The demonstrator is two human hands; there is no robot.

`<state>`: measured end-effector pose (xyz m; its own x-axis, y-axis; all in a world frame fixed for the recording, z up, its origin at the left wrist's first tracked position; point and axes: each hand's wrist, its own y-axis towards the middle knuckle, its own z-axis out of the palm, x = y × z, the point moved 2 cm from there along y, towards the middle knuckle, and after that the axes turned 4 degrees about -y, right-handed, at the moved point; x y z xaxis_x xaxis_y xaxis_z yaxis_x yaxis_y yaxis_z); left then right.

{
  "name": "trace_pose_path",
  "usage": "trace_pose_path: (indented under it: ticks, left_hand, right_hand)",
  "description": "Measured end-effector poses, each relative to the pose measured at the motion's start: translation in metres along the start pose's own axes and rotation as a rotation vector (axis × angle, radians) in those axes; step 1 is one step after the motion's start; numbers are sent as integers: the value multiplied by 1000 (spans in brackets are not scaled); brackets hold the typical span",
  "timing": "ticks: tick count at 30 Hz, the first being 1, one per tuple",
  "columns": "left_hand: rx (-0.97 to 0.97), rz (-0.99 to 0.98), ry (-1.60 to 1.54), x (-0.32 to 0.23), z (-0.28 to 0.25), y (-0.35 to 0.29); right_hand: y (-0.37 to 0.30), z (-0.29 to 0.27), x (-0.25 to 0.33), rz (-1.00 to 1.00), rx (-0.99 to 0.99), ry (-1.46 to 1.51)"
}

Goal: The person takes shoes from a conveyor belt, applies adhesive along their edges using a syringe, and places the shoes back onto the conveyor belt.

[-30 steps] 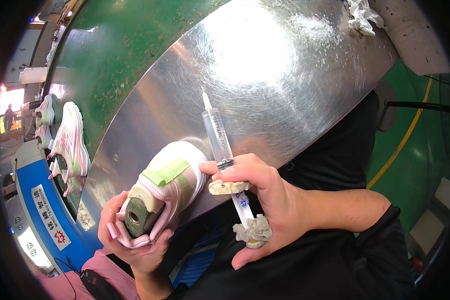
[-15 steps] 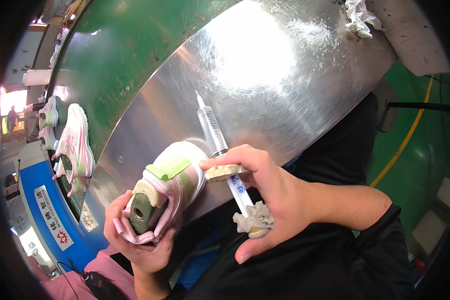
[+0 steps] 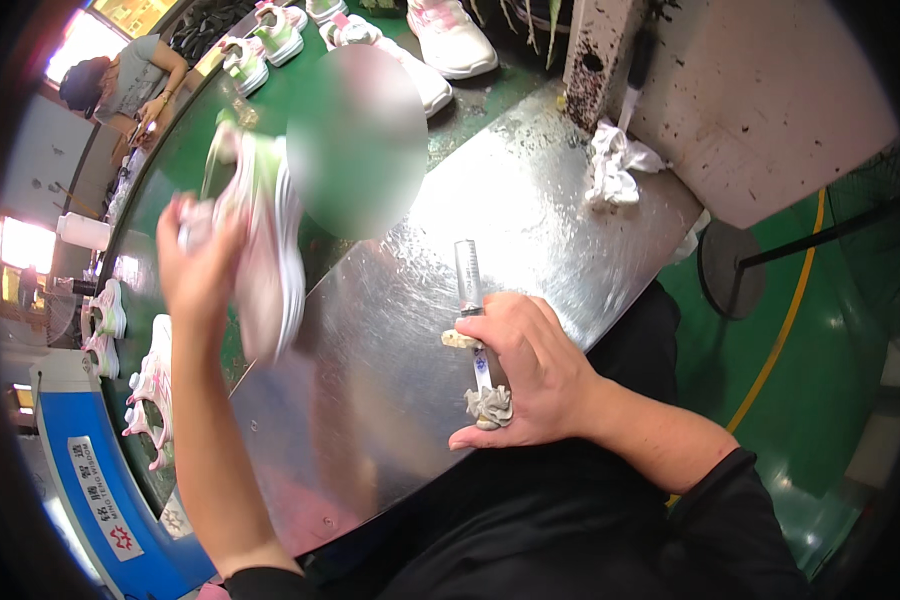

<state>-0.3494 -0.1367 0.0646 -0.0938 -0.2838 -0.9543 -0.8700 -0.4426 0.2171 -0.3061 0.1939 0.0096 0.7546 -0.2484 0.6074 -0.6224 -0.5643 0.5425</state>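
Since the earlier frame, your L hand [image 3: 202, 262] & the pink-and-white shoe [image 3: 266, 260] have gone from lower left to upper left of frame; view's shifted too. L fingers grasp the shoe, but it's blurred, so exact grip unclear. Your R hand [image 3: 535, 365], ctr of frame, has its fingers round the syringe [image 3: 467, 272] over the metal bench [image 3: 390, 400]; can't tell if the thumb's pressing. Risks, imo: a fast L swing could make the shoe slip or hit the shoes at top [image 3: 452, 42]; a stray R squeeze could shove the plunger. Writing: dark print on barrel, blue marks on plunger, white label [image 3: 103, 497] lower left w/ dark characters + red logo.
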Motion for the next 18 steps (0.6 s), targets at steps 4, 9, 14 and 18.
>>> trace_pose_path:
  ticks: [4, 9, 14, 18]
  left_hand:
    - [29, -65, 90, 17, 39, 54]
    - [151, -59, -171, 8, 16, 22]
    - [-54, -207, -95, 40, -65, -69]
    - [-436, -340, 58, 71, -172, -160]
  right_hand:
    - [8, 2, 4, -19, -13, 7]
    - [12, 6, -2, -48, 62, 61]
    - [3, -3, -13, -65, 85, -1]
    - [7, 4, -10, -120, 80, -93]
